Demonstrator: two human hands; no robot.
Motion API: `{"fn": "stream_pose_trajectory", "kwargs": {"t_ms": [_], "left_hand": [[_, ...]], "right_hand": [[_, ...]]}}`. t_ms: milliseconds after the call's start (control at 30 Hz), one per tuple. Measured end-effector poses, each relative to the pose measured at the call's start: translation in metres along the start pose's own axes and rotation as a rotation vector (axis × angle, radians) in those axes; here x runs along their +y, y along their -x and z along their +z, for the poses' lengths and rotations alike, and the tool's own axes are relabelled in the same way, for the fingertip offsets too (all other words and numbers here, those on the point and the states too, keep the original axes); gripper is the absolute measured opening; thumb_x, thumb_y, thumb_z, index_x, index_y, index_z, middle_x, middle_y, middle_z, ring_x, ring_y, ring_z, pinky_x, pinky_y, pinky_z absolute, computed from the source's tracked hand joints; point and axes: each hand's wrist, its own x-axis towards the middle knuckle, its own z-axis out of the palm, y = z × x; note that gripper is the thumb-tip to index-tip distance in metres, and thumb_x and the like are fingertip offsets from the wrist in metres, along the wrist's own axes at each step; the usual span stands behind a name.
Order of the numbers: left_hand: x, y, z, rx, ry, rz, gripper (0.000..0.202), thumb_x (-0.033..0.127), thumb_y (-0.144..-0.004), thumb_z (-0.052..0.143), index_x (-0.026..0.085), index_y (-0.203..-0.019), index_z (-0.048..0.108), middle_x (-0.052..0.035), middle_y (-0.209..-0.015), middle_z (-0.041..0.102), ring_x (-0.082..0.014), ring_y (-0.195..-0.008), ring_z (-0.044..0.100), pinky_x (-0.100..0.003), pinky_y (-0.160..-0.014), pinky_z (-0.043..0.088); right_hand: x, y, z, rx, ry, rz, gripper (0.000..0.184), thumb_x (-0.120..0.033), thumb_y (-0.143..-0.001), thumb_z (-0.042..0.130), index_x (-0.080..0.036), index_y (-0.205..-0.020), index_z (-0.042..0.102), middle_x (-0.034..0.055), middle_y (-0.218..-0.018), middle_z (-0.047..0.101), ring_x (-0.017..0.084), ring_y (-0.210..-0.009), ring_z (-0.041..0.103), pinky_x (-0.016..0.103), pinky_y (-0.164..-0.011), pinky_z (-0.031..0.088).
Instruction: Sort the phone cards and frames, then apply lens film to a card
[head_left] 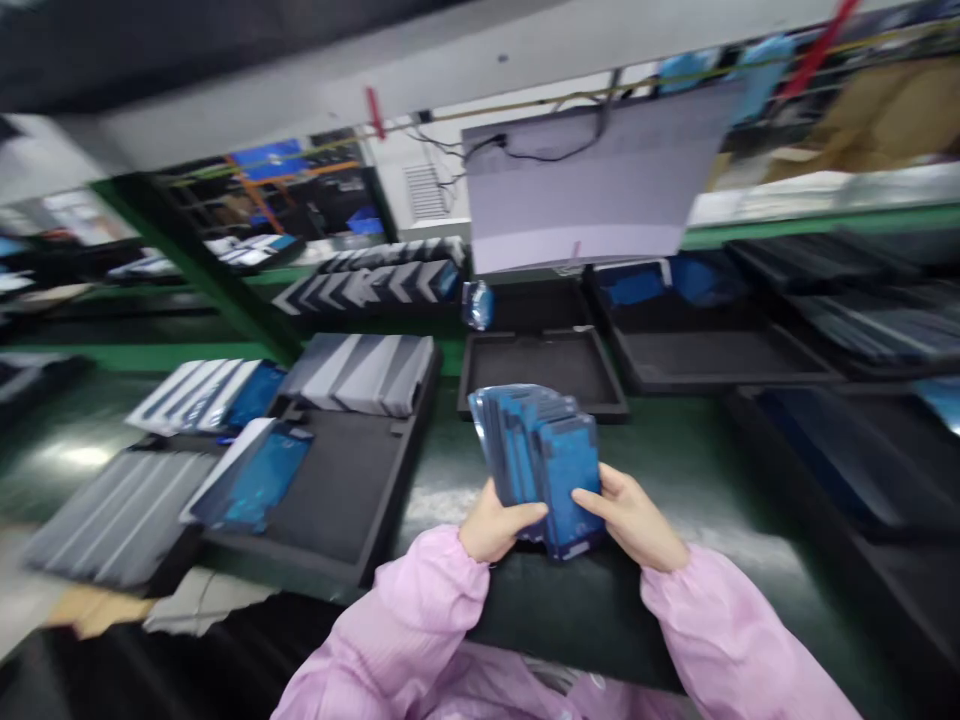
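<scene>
Between my two hands a fanned stack of thin blue phone-sized panels stands tilted above the green bench. My left hand grips the fanned left part from below, its thumb lying across the front. My right hand pinches the right edge of the frontmost panel, thumb on its face and fingers behind. Motion blur hides whether the panels are phone screens or back covers. Just beyond them lies a black tray with a dark flat bottom.
At left a black foam tray holds grey-white panels and a blue panel. More black trays line the right and back. A large pale board hangs behind; a green post slants at left.
</scene>
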Motion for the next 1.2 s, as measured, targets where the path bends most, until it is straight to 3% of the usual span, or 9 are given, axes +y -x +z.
{"fn": "stream_pose_trajectory", "kwargs": {"t_ms": [100,267,400,533,700,767,900,1033,1200], "left_hand": [[0.001,-0.005,0.001,-0.038,0.071,-0.045,0.060,0.012,-0.052,0.080,0.015,-0.110,0.065,-0.0091,-0.096,0.075,-0.0298,-0.097,0.068,-0.045,-0.090,0.049],[0.007,-0.015,-0.002,0.055,0.175,-0.051,0.056,0.005,-0.044,0.071,0.018,-0.099,0.067,-0.0016,-0.080,0.074,-0.0217,-0.080,0.069,-0.035,-0.079,0.049],[0.011,-0.017,-0.003,0.045,0.180,0.013,0.057,0.007,-0.044,0.077,0.017,-0.099,0.068,-0.0030,-0.081,0.073,-0.0221,-0.082,0.069,-0.034,-0.080,0.048],[0.007,-0.018,-0.005,-0.001,0.161,0.073,0.064,0.014,-0.045,0.086,0.016,-0.106,0.067,-0.0067,-0.091,0.073,-0.0265,-0.094,0.068,-0.042,-0.093,0.046],[-0.001,-0.017,-0.006,-0.119,0.034,0.125,0.064,0.026,-0.056,0.087,0.016,-0.115,0.065,-0.0133,-0.117,0.068,-0.0304,-0.118,0.059,-0.047,-0.107,0.038],[0.000,-0.015,-0.003,-0.146,0.019,0.118,0.064,0.030,-0.059,0.086,0.016,-0.117,0.064,-0.0143,-0.118,0.068,-0.0313,-0.120,0.058,-0.048,-0.108,0.037],[0.008,-0.010,0.003,0.001,0.125,0.023,0.060,0.020,-0.052,0.083,0.019,-0.109,0.067,-0.0070,-0.097,0.074,-0.0326,-0.105,0.067,-0.047,-0.096,0.047],[0.012,-0.003,0.003,0.129,0.140,-0.018,0.046,0.013,-0.057,0.073,0.021,-0.102,0.069,0.0010,-0.085,0.075,-0.0253,-0.089,0.071,-0.039,-0.085,0.052],[0.016,-0.004,-0.004,0.207,0.142,-0.045,0.062,0.017,-0.053,0.080,0.020,-0.112,0.063,-0.0009,-0.083,0.076,-0.0211,-0.079,0.071,-0.038,-0.083,0.055]], "right_hand": [[0.001,-0.003,0.000,0.043,0.049,-0.001,0.042,-0.044,-0.070,0.078,-0.024,-0.104,0.066,0.0077,-0.110,0.072,0.027,-0.099,0.068,0.041,-0.088,0.056],[-0.008,-0.009,-0.011,0.174,0.050,0.043,0.050,-0.048,-0.061,0.081,-0.028,-0.104,0.064,0.0073,-0.111,0.072,0.033,-0.099,0.069,0.045,-0.081,0.061],[-0.015,-0.007,-0.025,0.359,0.032,0.012,0.029,-0.053,-0.062,0.077,-0.035,-0.082,0.065,0.0083,-0.110,0.070,0.034,-0.104,0.067,0.041,-0.078,0.063],[-0.010,-0.007,-0.020,0.315,0.046,0.047,0.033,-0.053,-0.061,0.077,-0.039,-0.088,0.068,0.0084,-0.116,0.068,0.034,-0.112,0.063,0.040,-0.078,0.063],[0.006,-0.011,-0.004,0.215,0.177,0.077,0.057,-0.049,-0.051,0.083,-0.030,-0.103,0.068,0.0060,-0.118,0.069,0.035,-0.111,0.064,0.044,-0.093,0.059],[0.010,-0.013,-0.004,0.188,0.194,0.060,0.060,-0.048,-0.053,0.082,-0.028,-0.107,0.066,0.0054,-0.119,0.069,0.035,-0.111,0.064,0.044,-0.093,0.059],[0.007,-0.013,-0.006,0.169,0.129,0.015,0.050,-0.046,-0.063,0.078,-0.030,-0.109,0.065,0.0050,-0.119,0.069,0.035,-0.106,0.066,0.045,-0.081,0.063],[-0.005,-0.010,-0.008,0.228,0.003,-0.071,0.038,-0.042,-0.067,0.078,-0.029,-0.101,0.065,0.0046,-0.110,0.072,0.032,-0.104,0.067,0.046,-0.086,0.060],[-0.017,-0.006,-0.024,0.224,-0.176,-0.179,0.033,-0.044,-0.070,0.077,-0.027,-0.093,0.060,0.0025,-0.100,0.073,0.027,-0.102,0.068,0.051,-0.091,0.055]]}}
